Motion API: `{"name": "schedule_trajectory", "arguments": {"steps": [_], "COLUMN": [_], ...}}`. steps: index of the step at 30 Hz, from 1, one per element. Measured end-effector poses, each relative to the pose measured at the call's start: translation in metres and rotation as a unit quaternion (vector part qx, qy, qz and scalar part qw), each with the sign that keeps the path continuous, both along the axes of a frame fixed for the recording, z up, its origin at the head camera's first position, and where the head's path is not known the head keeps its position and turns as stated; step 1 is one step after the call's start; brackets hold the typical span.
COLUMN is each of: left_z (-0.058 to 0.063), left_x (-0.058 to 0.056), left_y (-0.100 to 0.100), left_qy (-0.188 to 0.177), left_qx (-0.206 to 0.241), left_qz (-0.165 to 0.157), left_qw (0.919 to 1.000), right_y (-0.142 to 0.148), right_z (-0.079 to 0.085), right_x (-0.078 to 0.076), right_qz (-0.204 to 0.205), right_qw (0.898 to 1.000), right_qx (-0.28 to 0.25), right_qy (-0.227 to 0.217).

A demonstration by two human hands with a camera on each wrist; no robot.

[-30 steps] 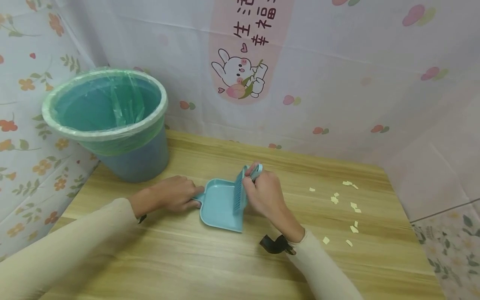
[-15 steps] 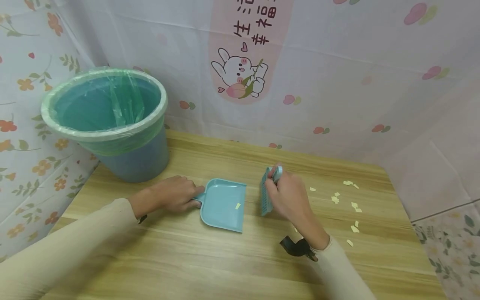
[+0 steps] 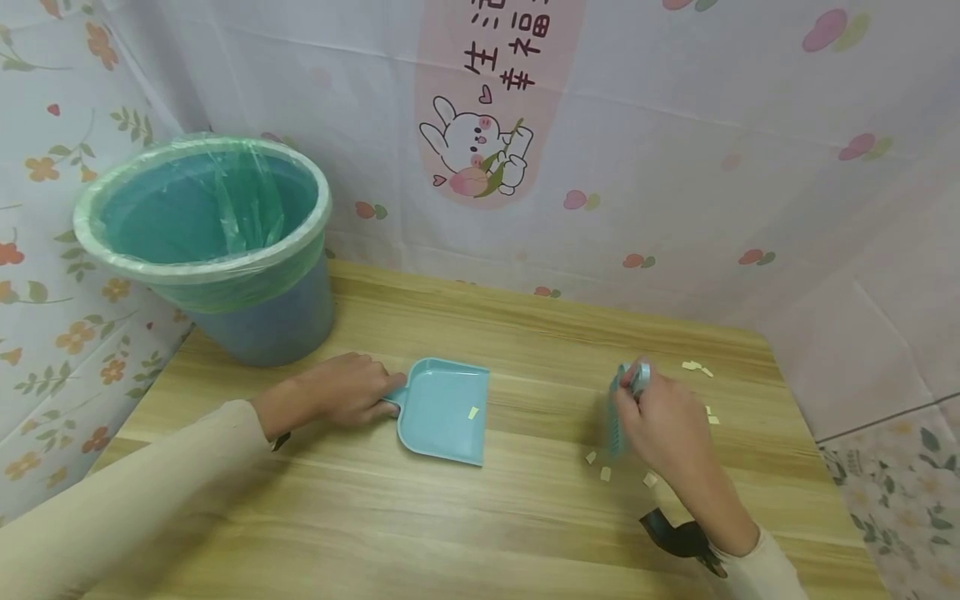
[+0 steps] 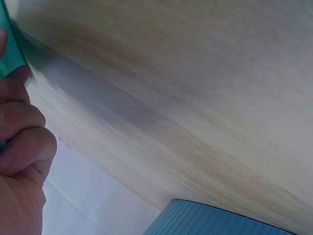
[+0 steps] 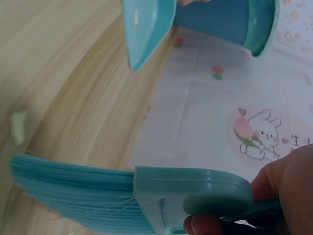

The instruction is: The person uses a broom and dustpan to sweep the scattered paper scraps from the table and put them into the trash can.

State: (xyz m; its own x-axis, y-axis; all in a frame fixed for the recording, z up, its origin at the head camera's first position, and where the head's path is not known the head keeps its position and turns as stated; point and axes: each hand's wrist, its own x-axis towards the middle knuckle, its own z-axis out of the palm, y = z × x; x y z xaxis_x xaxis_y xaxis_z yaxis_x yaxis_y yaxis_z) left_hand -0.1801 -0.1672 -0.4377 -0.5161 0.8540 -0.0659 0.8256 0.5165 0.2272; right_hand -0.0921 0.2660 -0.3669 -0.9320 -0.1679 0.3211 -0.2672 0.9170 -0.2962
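My left hand (image 3: 356, 389) grips the short handle of a light blue dustpan (image 3: 438, 421) that lies on the wooden table. One pale yellow paper scrap (image 3: 473, 412) rests in the pan near its front lip. To the right, my right hand (image 3: 667, 421) holds a small blue hand brush (image 3: 617, 417) by its handle, bristles down toward the tabletop. In the right wrist view the brush's bristles (image 5: 73, 191) spread out long and slightly bent. Several paper scraps (image 3: 606, 473) lie just left of and below the brush; others (image 3: 697, 367) lie beyond the hand, which hides part of that area.
A blue bin (image 3: 262, 325) lined with a green plastic bag stands at the table's back left. A printed cloth (image 3: 675, 167) hangs along the back edge. The wooden table (image 3: 375, 525) ends at the right near tiled wall and floral fabric.
My right hand has carried the brush from over the dustpan rightward to the scattered scraps, and some scraps have shifted left. The scrap in the pan came into sight. The left hand stays put.
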Motion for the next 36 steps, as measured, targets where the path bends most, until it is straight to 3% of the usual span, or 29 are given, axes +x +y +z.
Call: {"name": "schedule_trajectory", "arguments": {"steps": [7, 15, 19, 24, 36], "left_z": [0.0, 0.0, 0.001, 0.002, 0.001], "left_x": [0.001, 0.001, 0.0, 0.0, 0.001], "left_y": [0.0, 0.0, 0.0, 0.001, 0.005], "left_qy": [0.007, 0.008, 0.008, 0.007, 0.014], "left_qx": [0.002, -0.004, -0.01, -0.012, -0.017], "left_qz": [-0.002, 0.0, 0.001, 0.0, -0.004], "left_qw": [1.0, 1.0, 0.9999, 0.9999, 0.9997], "right_y": [0.016, 0.003, -0.009, -0.024, -0.055], "right_z": [-0.002, -0.008, -0.015, -0.024, -0.032], "right_x": [0.018, 0.024, 0.019, 0.008, -0.017], "right_qz": [-0.013, -0.003, 0.01, 0.026, 0.061], "right_qw": [0.998, 0.997, 0.997, 0.999, 0.998], "right_qx": [0.054, 0.066, 0.059, 0.043, -0.003], "right_qy": [-0.003, -0.051, -0.053, -0.02, -0.015]}}
